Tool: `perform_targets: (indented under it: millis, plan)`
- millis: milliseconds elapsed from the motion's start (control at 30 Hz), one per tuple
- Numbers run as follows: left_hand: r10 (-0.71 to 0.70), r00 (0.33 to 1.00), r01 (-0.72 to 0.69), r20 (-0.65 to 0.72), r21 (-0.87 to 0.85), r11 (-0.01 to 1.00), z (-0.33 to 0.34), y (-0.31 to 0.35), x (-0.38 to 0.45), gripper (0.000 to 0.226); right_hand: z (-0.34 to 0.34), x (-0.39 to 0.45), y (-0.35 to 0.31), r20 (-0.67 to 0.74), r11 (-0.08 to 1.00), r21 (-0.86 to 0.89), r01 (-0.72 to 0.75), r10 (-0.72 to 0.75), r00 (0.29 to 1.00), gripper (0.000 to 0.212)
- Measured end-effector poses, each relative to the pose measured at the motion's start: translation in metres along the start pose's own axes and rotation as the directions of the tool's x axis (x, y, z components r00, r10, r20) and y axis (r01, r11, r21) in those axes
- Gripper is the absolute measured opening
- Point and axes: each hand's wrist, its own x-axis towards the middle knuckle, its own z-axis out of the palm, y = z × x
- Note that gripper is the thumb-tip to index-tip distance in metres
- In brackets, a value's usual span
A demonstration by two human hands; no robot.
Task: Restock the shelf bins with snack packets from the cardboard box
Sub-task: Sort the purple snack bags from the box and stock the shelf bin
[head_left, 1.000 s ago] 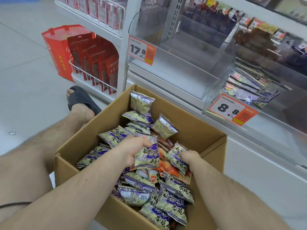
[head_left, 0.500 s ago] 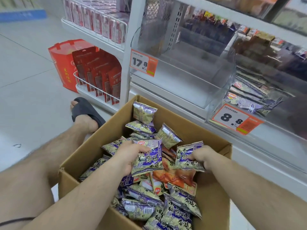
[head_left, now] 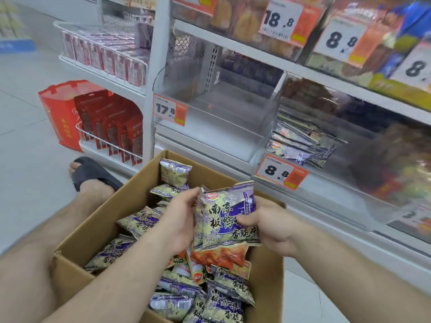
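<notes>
Snack packets [head_left: 227, 215] — a small stack of purple-and-cream ones — sit upright between my two hands, above the middle of the cardboard box [head_left: 121, 213]. My left hand [head_left: 179, 221] cups the stack from the nine o'clock side, fingers curled round its edge. My right hand [head_left: 270, 226] grips it from three o'clock, thumb pressed across the printed front and the other fingers wrapped behind. Both hands are closed on the same stack; how many packets it holds I cannot tell.

Below the held stack, loose packets [head_left: 137, 221] of the same kind fill the box, with an orange packet [head_left: 221, 255] showing just under my hands. The box stands on the floor against the base of the shelf.

At twelve o'clock from the box is a clear shelf bin [head_left: 245, 127] with a 17.8 price tag [head_left: 170, 111] on its front. At two o'clock the neighbouring bin [head_left: 261, 159] — tagged 8.8 [head_left: 281, 173] — holds a few matching purple packets [head_left: 300, 145] lying flat.

At ten o'clock my foot in a dark sandal [head_left: 93, 174] rests on the floor, and beyond it stands a red bag [head_left: 59, 113] beside a wire rack of red pouches [head_left: 112, 127].
</notes>
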Motion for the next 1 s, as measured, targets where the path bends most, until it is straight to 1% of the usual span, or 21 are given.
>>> perform_targets:
  millis: [67, 100, 133, 167, 200, 267, 300, 367, 433, 467, 533, 567, 633, 700, 733, 767, 833, 867, 900, 1000]
  plan:
    - [0.040, 0.998, -0.039, 0.053, -0.021, 0.999, 0.008, 0.002, -0.006, 0.056, -0.001, -0.004, 0.000, -0.031, 1.000, -0.015, 0.016, -0.016, 0.999, 0.035]
    - [0.068, 0.995, -0.068, 0.068, -0.001, 0.998, 0.010, 0.002, -0.009, 0.060, -0.003, -0.005, 0.001, -0.045, 1.000, -0.017, 0.025, -0.026, 0.999, 0.034]
    - [0.084, 0.991, -0.088, 0.104, 0.041, 0.995, 0.015, 0.001, -0.011, 0.056, -0.003, -0.006, 0.002, -0.062, 0.999, -0.018, 0.031, -0.032, 0.998, 0.034]
    - [0.101, 0.987, -0.111, 0.121, 0.080, 0.991, 0.017, -0.002, -0.010, 0.046, -0.004, -0.007, 0.002, -0.076, 0.999, -0.012, 0.040, -0.040, 0.996, 0.034]
    - [0.131, 0.984, -0.146, 0.125, 0.122, 0.982, 0.021, -0.003, -0.011, 0.044, -0.004, -0.009, 0.001, -0.089, 0.999, -0.003, 0.046, -0.046, 0.995, 0.034]
    - [0.195, 0.977, -0.209, 0.088, 0.201, 0.957, 0.026, -0.004, -0.009, 0.065, -0.006, -0.011, 0.000, -0.110, 0.998, 0.011, 0.063, -0.061, 0.992, 0.039]
    - [0.215, 0.972, -0.230, 0.091, 0.215, 0.949, 0.030, -0.003, -0.009, 0.068, -0.008, -0.011, -0.001, -0.124, 0.998, 0.018, 0.066, -0.064, 0.990, 0.044]
    - [0.230, 0.968, -0.246, 0.096, 0.208, 0.947, 0.037, 0.002, -0.010, 0.062, -0.017, -0.015, -0.005, -0.154, 0.997, 0.024, 0.069, -0.065, 0.986, 0.053]
    - [0.232, 0.966, -0.250, 0.118, 0.183, 0.951, 0.048, 0.009, -0.013, 0.059, -0.027, -0.023, -0.012, -0.174, 0.995, 0.003, 0.102, -0.100, 0.980, 0.058]
    - [0.229, 0.964, -0.251, 0.137, 0.182, 0.951, 0.053, 0.012, -0.015, 0.060, -0.032, -0.028, -0.017, -0.167, 0.992, 0.003, 0.126, -0.123, 0.978, 0.064]
    - [0.206, 0.958, -0.244, 0.197, 0.190, 0.951, 0.064, 0.015, -0.015, 0.070, -0.043, -0.037, -0.023, -0.095, 0.988, 0.031, 0.152, -0.148, 0.984, 0.079]
    - [0.195, 0.954, -0.242, 0.227, 0.204, 0.948, 0.070, 0.016, -0.015, 0.071, -0.048, -0.041, -0.026, -0.053, 0.987, 0.035, 0.156, -0.154, 0.987, 0.080]
    - [0.164, 0.952, -0.226, 0.260, 0.231, 0.946, 0.082, 0.019, -0.015, 0.067, -0.055, -0.049, -0.030, 0.013, 0.981, 0.046, 0.187, -0.188, 0.982, 0.064]
    - [0.133, 0.950, -0.209, 0.281, 0.257, 0.944, 0.094, 0.024, -0.010, 0.071, -0.064, -0.054, -0.033, 0.023, 0.972, 0.075, 0.223, -0.225, 0.974, 0.049]
    - [0.116, 0.949, -0.199, 0.292, 0.275, 0.941, 0.102, 0.027, -0.010, 0.074, -0.068, -0.057, -0.035, 0.013, 0.968, 0.085, 0.238, -0.240, 0.971, 0.048]
    - [0.103, 0.945, -0.198, 0.311, 0.293, 0.936, 0.110, 0.029, -0.008, 0.072, -0.073, -0.059, -0.036, 0.001, 0.963, 0.092, 0.255, -0.256, 0.967, 0.049]
    - [0.095, 0.942, -0.205, 0.321, 0.328, 0.922, 0.129, 0.032, -0.004, 0.050, -0.083, -0.063, -0.040, -0.031, 0.956, 0.094, 0.278, -0.276, 0.961, 0.054]
    - [0.088, 0.949, -0.197, 0.303, 0.354, 0.914, 0.138, 0.034, -0.002, 0.040, -0.088, -0.064, -0.042, -0.053, 0.955, 0.094, 0.281, -0.277, 0.959, 0.055]
    - [0.072, 0.954, -0.182, 0.290, 0.374, 0.909, 0.147, 0.036, 0.000, 0.039, -0.094, -0.065, -0.045, -0.077, 0.955, 0.098, 0.280, -0.273, 0.959, 0.055]
    - [0.021, 0.949, -0.154, 0.314, 0.406, 0.901, 0.173, 0.044, 0.010, 0.062, -0.112, -0.067, -0.056, -0.135, 0.957, 0.150, 0.247, -0.228, 0.964, 0.050]
